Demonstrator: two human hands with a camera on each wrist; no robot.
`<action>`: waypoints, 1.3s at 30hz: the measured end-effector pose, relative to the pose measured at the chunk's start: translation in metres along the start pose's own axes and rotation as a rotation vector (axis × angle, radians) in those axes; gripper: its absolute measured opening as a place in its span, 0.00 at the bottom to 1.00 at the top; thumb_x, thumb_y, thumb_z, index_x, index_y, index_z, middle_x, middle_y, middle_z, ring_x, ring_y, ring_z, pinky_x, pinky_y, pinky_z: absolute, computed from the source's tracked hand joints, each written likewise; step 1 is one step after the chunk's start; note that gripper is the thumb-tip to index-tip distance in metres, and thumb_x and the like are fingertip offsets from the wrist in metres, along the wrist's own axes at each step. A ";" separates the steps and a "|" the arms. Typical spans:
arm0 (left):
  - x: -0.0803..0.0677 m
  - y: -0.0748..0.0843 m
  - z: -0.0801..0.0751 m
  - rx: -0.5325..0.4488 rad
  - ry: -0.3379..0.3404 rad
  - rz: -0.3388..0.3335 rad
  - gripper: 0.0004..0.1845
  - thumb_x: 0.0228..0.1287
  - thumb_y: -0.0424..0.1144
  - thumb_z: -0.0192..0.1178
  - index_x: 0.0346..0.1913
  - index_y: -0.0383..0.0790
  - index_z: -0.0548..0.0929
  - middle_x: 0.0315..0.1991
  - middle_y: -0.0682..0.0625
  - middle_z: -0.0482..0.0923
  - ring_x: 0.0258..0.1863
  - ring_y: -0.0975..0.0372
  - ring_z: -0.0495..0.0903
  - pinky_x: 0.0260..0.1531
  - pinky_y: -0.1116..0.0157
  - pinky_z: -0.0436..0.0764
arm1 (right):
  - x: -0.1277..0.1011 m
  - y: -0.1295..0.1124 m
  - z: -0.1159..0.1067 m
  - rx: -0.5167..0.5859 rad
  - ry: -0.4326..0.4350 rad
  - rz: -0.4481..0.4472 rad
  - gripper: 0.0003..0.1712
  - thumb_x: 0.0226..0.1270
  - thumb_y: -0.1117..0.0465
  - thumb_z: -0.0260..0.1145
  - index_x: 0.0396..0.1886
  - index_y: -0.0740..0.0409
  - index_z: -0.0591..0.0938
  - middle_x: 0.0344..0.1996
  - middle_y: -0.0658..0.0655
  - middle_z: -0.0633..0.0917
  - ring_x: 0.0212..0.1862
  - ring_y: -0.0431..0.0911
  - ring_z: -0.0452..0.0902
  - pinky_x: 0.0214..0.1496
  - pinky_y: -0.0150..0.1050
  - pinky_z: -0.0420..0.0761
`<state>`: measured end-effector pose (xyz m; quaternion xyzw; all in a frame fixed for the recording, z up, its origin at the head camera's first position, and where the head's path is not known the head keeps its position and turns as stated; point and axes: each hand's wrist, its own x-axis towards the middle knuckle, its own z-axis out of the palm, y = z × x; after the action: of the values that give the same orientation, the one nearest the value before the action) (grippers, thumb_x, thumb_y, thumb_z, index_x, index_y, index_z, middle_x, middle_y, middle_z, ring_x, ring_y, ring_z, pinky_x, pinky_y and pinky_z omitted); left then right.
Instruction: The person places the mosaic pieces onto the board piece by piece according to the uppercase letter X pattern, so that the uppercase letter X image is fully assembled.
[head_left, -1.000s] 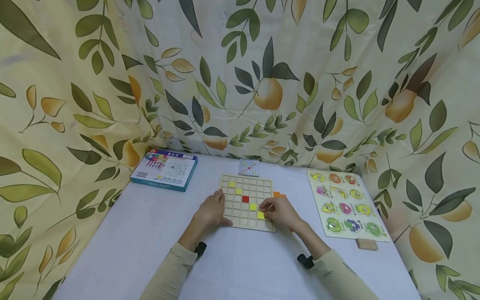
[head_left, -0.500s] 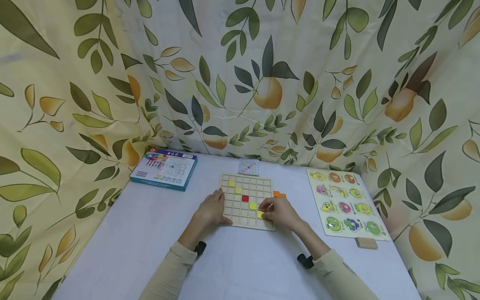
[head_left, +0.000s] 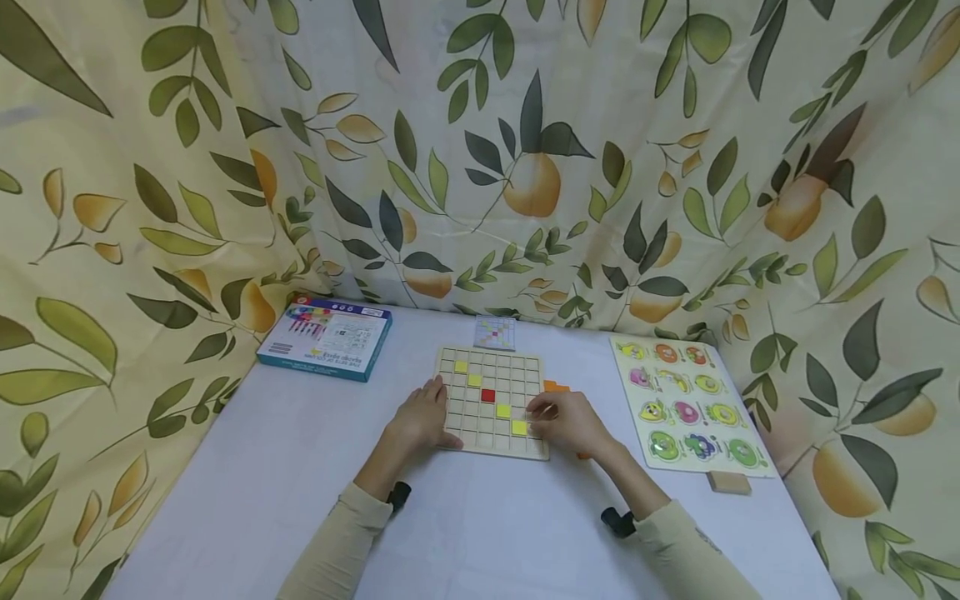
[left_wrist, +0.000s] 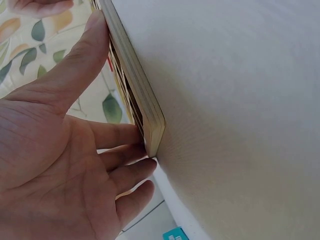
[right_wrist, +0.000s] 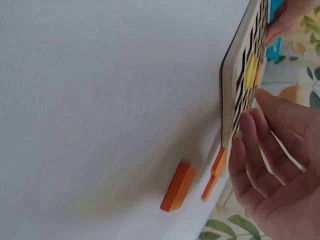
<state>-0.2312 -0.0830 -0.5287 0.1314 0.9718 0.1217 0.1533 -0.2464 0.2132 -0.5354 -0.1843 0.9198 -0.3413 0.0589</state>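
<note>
A pale wooden grid board point(head_left: 480, 433) lies on the table with yellow tiles point(head_left: 518, 427) and one red tile point(head_left: 488, 396) set along a diagonal. My left hand point(head_left: 418, 419) steadies its near left corner: in the left wrist view the thumb point(left_wrist: 82, 62) lies along one edge, and fingertips touch the other. Over the right edge hovers my right hand point(head_left: 572, 421), thumb and fingers loosely bent with nothing between them. Beside the board are orange pieces point(head_left: 555, 386), partly behind that hand; a separate orange block point(right_wrist: 178, 187) shows in the right wrist view.
Behind the board sits a small card with a coloured grid pattern point(head_left: 495, 333). A blue boxed set point(head_left: 325, 340) lies at the back left. To the right are a fruit picture board point(head_left: 686, 408) and a small wooden block point(head_left: 729, 482). Leaf-printed curtains enclose the table.
My right hand has drawn back to the right from the lowest yellow tile, which now shows whole in its cell. The left hand stays at the board's corner.
</note>
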 end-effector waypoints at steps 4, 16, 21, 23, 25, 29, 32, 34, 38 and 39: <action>0.000 -0.001 0.001 -0.008 0.010 0.001 0.63 0.54 0.61 0.78 0.79 0.24 0.58 0.82 0.34 0.51 0.82 0.46 0.52 0.80 0.51 0.55 | -0.006 0.003 -0.007 -0.017 0.021 -0.018 0.13 0.60 0.67 0.78 0.44 0.57 0.90 0.37 0.49 0.89 0.38 0.44 0.84 0.41 0.38 0.84; 0.000 -0.001 0.001 -0.004 0.012 0.008 0.63 0.54 0.61 0.77 0.79 0.23 0.57 0.82 0.33 0.50 0.82 0.45 0.52 0.80 0.50 0.56 | -0.037 0.015 -0.034 -0.087 -0.015 0.092 0.18 0.58 0.65 0.80 0.48 0.59 0.89 0.41 0.51 0.89 0.44 0.48 0.82 0.47 0.44 0.84; 0.000 -0.003 0.000 -0.002 0.005 0.009 0.63 0.55 0.62 0.76 0.79 0.23 0.56 0.83 0.33 0.49 0.82 0.45 0.51 0.80 0.50 0.55 | -0.048 0.023 -0.043 -0.118 -0.071 0.137 0.22 0.53 0.68 0.82 0.49 0.59 0.88 0.43 0.52 0.89 0.47 0.48 0.83 0.54 0.50 0.84; 0.000 -0.003 0.000 -0.009 0.009 0.007 0.63 0.55 0.62 0.76 0.79 0.23 0.56 0.83 0.33 0.49 0.82 0.45 0.50 0.81 0.50 0.55 | -0.052 0.025 -0.045 -0.119 -0.088 0.158 0.23 0.51 0.70 0.82 0.50 0.59 0.88 0.44 0.52 0.89 0.47 0.48 0.83 0.56 0.51 0.84; 0.001 -0.003 -0.001 -0.011 0.012 0.005 0.63 0.54 0.61 0.77 0.79 0.23 0.57 0.83 0.34 0.49 0.83 0.45 0.50 0.81 0.50 0.55 | -0.055 0.027 -0.047 -0.119 -0.099 0.171 0.23 0.51 0.72 0.82 0.49 0.59 0.88 0.43 0.52 0.89 0.46 0.47 0.83 0.56 0.51 0.84; 0.000 -0.003 -0.001 -0.019 0.015 -0.001 0.63 0.53 0.61 0.78 0.79 0.24 0.58 0.83 0.34 0.50 0.83 0.46 0.50 0.80 0.50 0.55 | -0.060 0.032 -0.046 -0.122 -0.094 0.166 0.20 0.53 0.71 0.81 0.47 0.55 0.89 0.39 0.49 0.88 0.42 0.46 0.82 0.51 0.46 0.84; 0.000 -0.002 -0.001 -0.019 0.012 -0.002 0.63 0.53 0.61 0.78 0.79 0.24 0.58 0.83 0.34 0.50 0.82 0.45 0.51 0.80 0.50 0.55 | -0.063 0.036 -0.042 -0.114 -0.065 0.152 0.19 0.55 0.70 0.80 0.47 0.53 0.90 0.39 0.48 0.88 0.42 0.46 0.81 0.48 0.44 0.83; 0.000 -0.002 -0.001 -0.016 0.008 -0.002 0.63 0.54 0.61 0.78 0.79 0.24 0.58 0.83 0.34 0.50 0.82 0.45 0.51 0.80 0.50 0.55 | -0.064 0.037 -0.040 -0.106 -0.047 0.140 0.21 0.56 0.71 0.79 0.49 0.52 0.90 0.40 0.48 0.88 0.42 0.46 0.82 0.48 0.42 0.84; 0.000 -0.001 0.001 -0.013 0.003 0.005 0.63 0.54 0.61 0.77 0.79 0.24 0.57 0.83 0.33 0.50 0.82 0.45 0.51 0.80 0.50 0.55 | -0.067 0.040 -0.037 -0.097 -0.017 0.104 0.24 0.56 0.72 0.79 0.53 0.53 0.88 0.39 0.48 0.88 0.41 0.46 0.82 0.45 0.38 0.84; 0.000 0.000 0.001 -0.015 0.001 0.009 0.63 0.55 0.61 0.77 0.79 0.24 0.57 0.82 0.33 0.50 0.82 0.45 0.51 0.80 0.50 0.55 | -0.068 0.040 -0.037 -0.095 -0.012 0.099 0.25 0.55 0.72 0.79 0.54 0.54 0.88 0.38 0.48 0.88 0.41 0.45 0.82 0.44 0.37 0.84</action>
<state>-0.2306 -0.0831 -0.5299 0.1347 0.9703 0.1297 0.1534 -0.2045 0.2895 -0.5344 -0.1433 0.9426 -0.2927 0.0722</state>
